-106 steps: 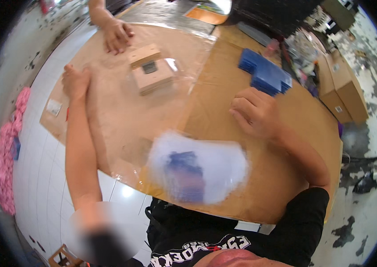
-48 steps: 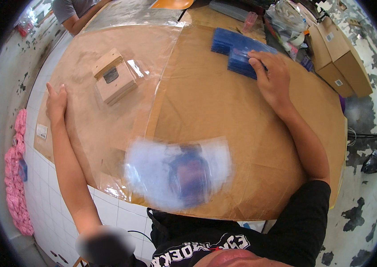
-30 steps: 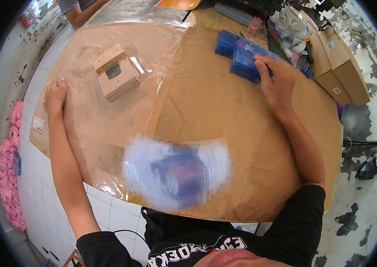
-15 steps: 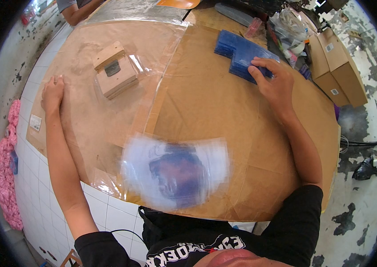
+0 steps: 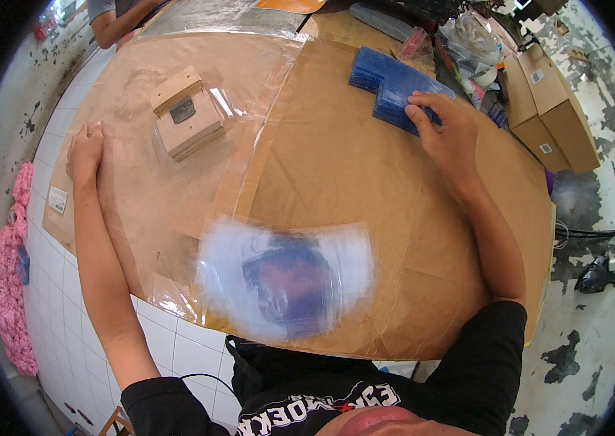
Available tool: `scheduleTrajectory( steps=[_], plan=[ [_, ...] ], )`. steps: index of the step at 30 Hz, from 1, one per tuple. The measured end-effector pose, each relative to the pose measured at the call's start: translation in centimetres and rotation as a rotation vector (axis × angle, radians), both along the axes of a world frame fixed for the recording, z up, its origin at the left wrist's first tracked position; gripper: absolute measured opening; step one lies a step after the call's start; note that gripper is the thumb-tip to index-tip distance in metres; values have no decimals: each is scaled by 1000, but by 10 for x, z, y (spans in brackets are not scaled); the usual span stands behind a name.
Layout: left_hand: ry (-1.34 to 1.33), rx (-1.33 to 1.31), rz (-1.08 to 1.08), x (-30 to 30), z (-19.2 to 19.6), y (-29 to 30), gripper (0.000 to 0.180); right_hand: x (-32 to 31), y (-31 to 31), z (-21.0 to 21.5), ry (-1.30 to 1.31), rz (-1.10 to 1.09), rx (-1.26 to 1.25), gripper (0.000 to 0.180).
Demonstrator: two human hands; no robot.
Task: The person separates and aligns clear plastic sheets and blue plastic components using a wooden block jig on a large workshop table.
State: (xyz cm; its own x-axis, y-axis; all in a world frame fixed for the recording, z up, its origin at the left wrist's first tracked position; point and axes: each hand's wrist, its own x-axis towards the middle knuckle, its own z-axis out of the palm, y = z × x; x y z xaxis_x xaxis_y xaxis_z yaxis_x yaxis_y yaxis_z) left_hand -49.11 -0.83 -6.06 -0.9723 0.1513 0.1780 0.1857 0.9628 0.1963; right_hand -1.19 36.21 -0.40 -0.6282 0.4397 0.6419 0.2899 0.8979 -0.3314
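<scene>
A thick stack of blue plastic sheets [image 5: 389, 86], cut in a stepped outline, lies at the far right of the table. My right hand [image 5: 447, 125] rests on its near right part, thumb and forefinger tips drawn close together at the top sheet; its other fingers are partly hidden. At the table's left edge my left hand [image 5: 86, 151] lies with fingers stretched out, holding nothing. Between the hands, left of the middle, sits a wooden block jig [image 5: 189, 123] with a dark grey patch in its notch. Close to my body lies a spread pile of clear plastic sheets [image 5: 347, 265].
Brown paper under clear film covers the table [image 5: 336, 167]. Cardboard boxes [image 5: 547, 109] and plastic bags [image 5: 473, 40] crowd the right far side. An orange sheet [image 5: 289, 6] lies at the far edge. Another person's arm [image 5: 115, 29] shows at the far left.
Hardly anything differs. My right hand stays on the blue stack and my left at the table edge. The other person's arm at the far left has shifted slightly.
</scene>
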Motion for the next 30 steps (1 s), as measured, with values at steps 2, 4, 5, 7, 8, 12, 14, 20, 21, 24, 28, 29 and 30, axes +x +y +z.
scheduleTrajectory(
  steps=[2,4,5,7,8,12,14,20,21,24,28,29,30],
  plan=[
    [15,1,-7,-1,0,-1,66,1,6,-1,-17,49,191,12],
    [54,-2,-13,-1,-3,-2,67,2,7,0,-22,65,297,10],
    [54,5,-20,-4,-4,-7,67,2,4,0,-18,60,300,9],
    [54,17,-31,-12,-3,-15,67,1,4,1,15,71,331,8],
    [73,87,-61,-9,-5,-13,66,4,13,3,33,77,359,8],
    [473,289,-41,14,12,-4,56,13,11,25,22,-131,500,11],
    [845,355,-68,30,32,-2,45,20,26,30,160,-109,459,9],
    [1020,757,-921,137,92,47,7,23,4,56,444,-30,242,7],
    [637,908,-1018,170,88,63,9,24,-7,57,470,-17,228,7],
    [-332,1052,-1254,249,104,98,44,33,-40,59,383,139,386,6],
    [-823,1241,-1347,300,96,122,84,37,-91,51,178,471,598,12],
    [-871,1261,-1330,301,97,123,86,36,-97,46,201,502,579,13],
    [-918,1281,-1311,301,98,124,89,34,-101,40,224,533,560,15]
  ],
)
